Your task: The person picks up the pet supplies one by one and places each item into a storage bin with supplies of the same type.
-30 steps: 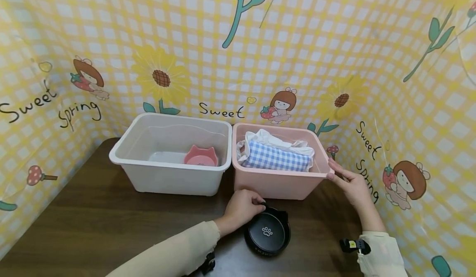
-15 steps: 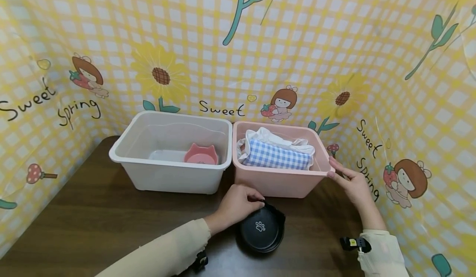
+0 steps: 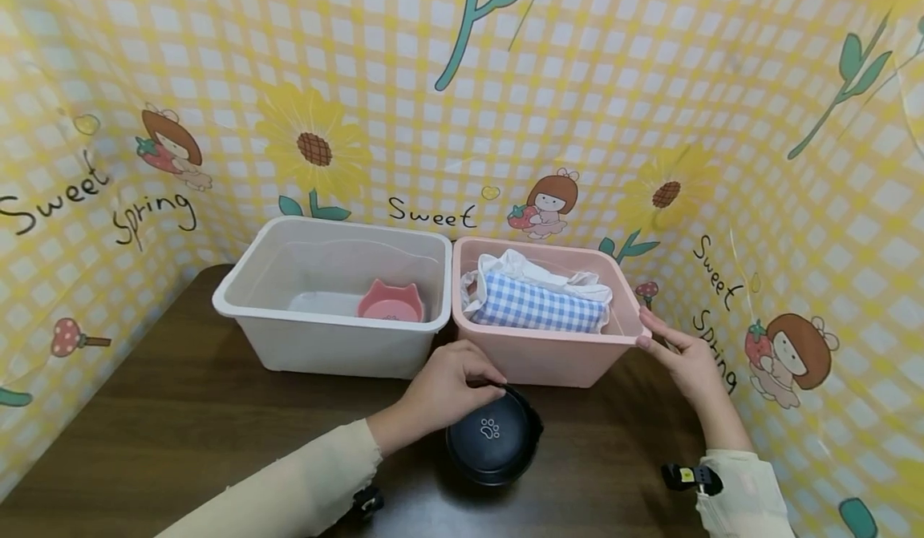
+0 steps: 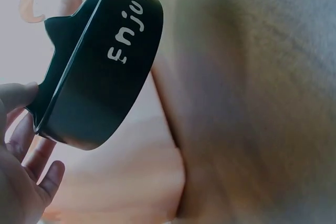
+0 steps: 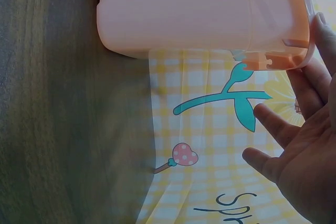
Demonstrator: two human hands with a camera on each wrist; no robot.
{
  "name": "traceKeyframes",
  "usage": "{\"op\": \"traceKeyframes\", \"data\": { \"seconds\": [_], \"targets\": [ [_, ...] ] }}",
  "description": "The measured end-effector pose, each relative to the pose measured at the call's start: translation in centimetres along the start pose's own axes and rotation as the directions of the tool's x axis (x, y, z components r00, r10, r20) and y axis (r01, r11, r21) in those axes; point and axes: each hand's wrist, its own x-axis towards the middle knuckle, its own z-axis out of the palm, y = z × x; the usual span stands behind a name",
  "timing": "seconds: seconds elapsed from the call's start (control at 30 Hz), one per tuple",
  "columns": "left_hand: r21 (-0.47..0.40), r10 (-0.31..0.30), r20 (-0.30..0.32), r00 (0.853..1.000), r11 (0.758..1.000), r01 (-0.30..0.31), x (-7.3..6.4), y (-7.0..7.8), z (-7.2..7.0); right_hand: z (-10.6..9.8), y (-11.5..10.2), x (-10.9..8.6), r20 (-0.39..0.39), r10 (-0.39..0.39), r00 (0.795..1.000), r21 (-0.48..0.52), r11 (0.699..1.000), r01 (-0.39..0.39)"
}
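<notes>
My left hand (image 3: pixel 443 386) pinches the ear edge of a black cat-eared pet bowl (image 3: pixel 498 450) between thumb and fingers. The bowl has a white paw print inside and is held tilted, close over the tabletop. In the left wrist view, white lettering reading "Enjoy" runs along the side of that bowl (image 4: pixel 113 66). At the near right corner of a pink bin (image 3: pixel 541 362), my right hand (image 3: pixel 689 366) grips the rim with thumb and fingertips. Its other fingers (image 5: pixel 278 129) spread away from the bin in the right wrist view. A folded blue-checked cloth (image 3: pixel 537 301) with white edging lies in the bin.
Left of the pink bin, close beside it, stands a white bin (image 3: pixel 339 349) with a pink cat-eared bowl (image 3: pixel 390 303) inside. Both are on a dark wooden table (image 3: pixel 216 434). A yellow-checked printed curtain (image 3: pixel 635 89) encloses the back and sides.
My left hand has moved left and slightly back with the black bowl, which has tilted and come away from its earlier place. The right hand keeps its hold on the pink bin's rim.
</notes>
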Motion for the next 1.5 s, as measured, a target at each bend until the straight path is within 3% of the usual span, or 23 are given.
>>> {"op": "traceKeyframes", "data": {
  "seconds": [0.2,0.73,1.07,1.5],
  "targets": [
    [0.033,0.034,0.007,0.999,0.999,-0.035,-0.2,1.0,-2.0,-0.1,0.3,-0.1,0.005,-0.008,1.0,-0.007,1.0,0.008],
    [0.139,0.133,-0.049,0.99,0.982,-0.125,0.6,3.0,-8.5,0.1,0.2,-0.2,-0.01,-0.042,0.999,-0.022,0.999,0.042],
    [0.198,0.247,-0.111,0.963,0.955,-0.222,1.2,3.4,-11.9,0.1,0.0,-0.2,0.004,-0.027,1.0,0.001,1.0,0.027],
    [0.218,0.304,-0.126,0.944,0.937,-0.272,1.8,3.4,-15.7,0.0,-0.3,-0.3,0.014,-0.015,1.0,0.015,1.0,0.015]
  ]
}}
